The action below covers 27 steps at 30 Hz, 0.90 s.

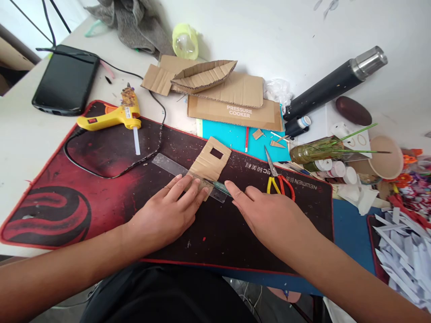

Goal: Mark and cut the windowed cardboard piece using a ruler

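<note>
A small piece of cardboard point(206, 162) with a rectangular hole lies on the dark desk mat. Across its near end rests a clear plastic ruler point(168, 166). My left hand point(168, 211) presses the ruler down onto the cardboard with its fingers stretched out flat. In my closed right hand point(269, 211) is a green-handled craft knife point(221, 187), the index finger laid along it. Its blade points left and meets the cardboard at the ruler, close to my left fingertips; the very tip is hard to make out.
A yellow glue gun point(112, 117) with its cord lies on the mat's left side, near a black phone point(65, 80). Scissors point(274, 172) lie open right of the cardboard. Behind are cardboard scraps point(232, 89) and a red pencil point(247, 139). Jars and a black flask point(326, 85) stand or lie right.
</note>
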Available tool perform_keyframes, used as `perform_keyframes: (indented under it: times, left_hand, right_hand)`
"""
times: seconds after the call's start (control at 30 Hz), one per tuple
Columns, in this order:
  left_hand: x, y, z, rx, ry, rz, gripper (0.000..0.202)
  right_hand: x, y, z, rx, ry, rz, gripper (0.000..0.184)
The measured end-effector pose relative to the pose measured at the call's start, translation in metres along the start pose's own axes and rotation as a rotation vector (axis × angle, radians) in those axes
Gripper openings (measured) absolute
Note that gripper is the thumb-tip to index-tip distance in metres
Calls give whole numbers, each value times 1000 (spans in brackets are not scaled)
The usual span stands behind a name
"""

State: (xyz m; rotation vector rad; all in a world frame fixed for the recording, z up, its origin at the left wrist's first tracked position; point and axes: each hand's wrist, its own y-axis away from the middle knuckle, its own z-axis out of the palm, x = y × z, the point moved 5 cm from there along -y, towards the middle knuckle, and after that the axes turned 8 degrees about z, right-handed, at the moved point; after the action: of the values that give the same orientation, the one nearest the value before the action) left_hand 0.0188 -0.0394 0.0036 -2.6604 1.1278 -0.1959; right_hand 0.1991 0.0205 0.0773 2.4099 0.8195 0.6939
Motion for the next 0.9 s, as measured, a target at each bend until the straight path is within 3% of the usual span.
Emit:
perform_keyframes:
  times: [0.27, 0.67, 0.9]
  left_hand:
    - [-2, 2, 2, -13, 29, -9, 47]
    - [-1, 1, 1, -25, 13, -9, 46]
    - [-2, 2, 3, -7, 28, -4, 46]
  right_hand:
    - [-3, 3, -3, -66, 49, -27, 88]
    - [5, -2, -6, -18, 51, -51, 89]
    - [-1, 0, -1, -78, 45, -22, 88]
